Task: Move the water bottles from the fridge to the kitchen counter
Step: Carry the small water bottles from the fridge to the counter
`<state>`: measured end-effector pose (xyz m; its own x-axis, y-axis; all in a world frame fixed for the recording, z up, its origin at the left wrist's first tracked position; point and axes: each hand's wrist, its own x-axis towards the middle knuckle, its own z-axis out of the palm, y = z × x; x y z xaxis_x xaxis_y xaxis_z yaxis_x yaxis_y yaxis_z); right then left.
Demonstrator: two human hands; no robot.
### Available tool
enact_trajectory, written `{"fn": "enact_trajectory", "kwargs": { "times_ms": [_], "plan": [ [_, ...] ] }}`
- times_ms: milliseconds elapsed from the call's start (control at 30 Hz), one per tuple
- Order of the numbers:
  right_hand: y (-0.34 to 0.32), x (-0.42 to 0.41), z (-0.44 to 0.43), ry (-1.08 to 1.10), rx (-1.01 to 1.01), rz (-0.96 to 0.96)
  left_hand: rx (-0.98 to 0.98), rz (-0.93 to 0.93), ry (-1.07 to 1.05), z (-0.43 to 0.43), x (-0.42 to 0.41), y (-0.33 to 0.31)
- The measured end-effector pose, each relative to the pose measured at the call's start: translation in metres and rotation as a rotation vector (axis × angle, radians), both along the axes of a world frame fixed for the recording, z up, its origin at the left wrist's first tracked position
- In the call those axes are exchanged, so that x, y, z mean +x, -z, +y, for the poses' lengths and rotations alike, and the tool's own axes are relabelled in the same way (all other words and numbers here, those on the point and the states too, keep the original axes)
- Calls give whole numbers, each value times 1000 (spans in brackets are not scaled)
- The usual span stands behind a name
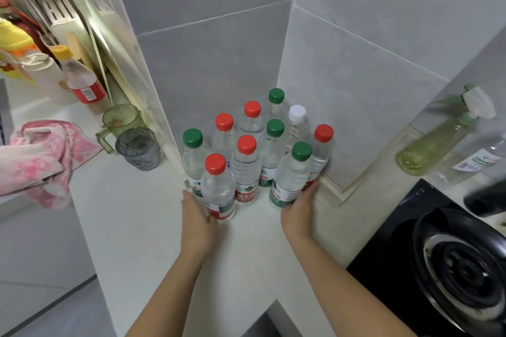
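A pink towel (41,156) lies crumpled at the far left. Near it stands a green transparent mug (120,123) with a handle, and just in front of it a grey ribbed glass (138,149). Behind them is a bottle with an orange cap and a red label (82,82). At the right, a pale green spray bottle (435,145) stands near the tiled wall (356,63), beyond a black gas stove (438,254).

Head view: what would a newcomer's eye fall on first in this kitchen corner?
A cluster of ten water bottles with red, green and one white cap stands on the white counter in the tiled corner. The left hand touches the front red-capped bottle and the right hand the front green-capped bottle. A black gas stove lies at the right.
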<state>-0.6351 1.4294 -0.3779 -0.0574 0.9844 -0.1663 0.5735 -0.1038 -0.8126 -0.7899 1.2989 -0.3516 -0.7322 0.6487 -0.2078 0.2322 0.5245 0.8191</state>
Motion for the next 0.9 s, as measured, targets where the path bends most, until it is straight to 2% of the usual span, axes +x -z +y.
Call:
{"fn": "enact_trajectory", "kwargs": {
  "times_ms": [100, 433, 500, 633, 733, 833, 900],
  "plan": [
    [3, 1, -1, -5, 4, -39, 182, -40, 42, 11, 4, -3],
    [-7, 3, -8, 34, 36, -60, 107, -52, 15, 13, 0, 0],
    [-11, 6, -10, 4, 51, -66, 51, -57, 8, 11, -1, 0],
    [-11, 19, -10, -101, 5, -132, -195, -51, 8, -8, -7, 0],
    [-16, 32, -15, -229, -40, -250, -358, 131, 114, -33, -10, 0],
    [-24, 46, -25, -364, 44, -468, -552, 369, 190, -53, -7, -6],
    [-36, 55, -33, -429, 96, -538, -598, 435, 201, -63, 2, -16]
  ]
}}
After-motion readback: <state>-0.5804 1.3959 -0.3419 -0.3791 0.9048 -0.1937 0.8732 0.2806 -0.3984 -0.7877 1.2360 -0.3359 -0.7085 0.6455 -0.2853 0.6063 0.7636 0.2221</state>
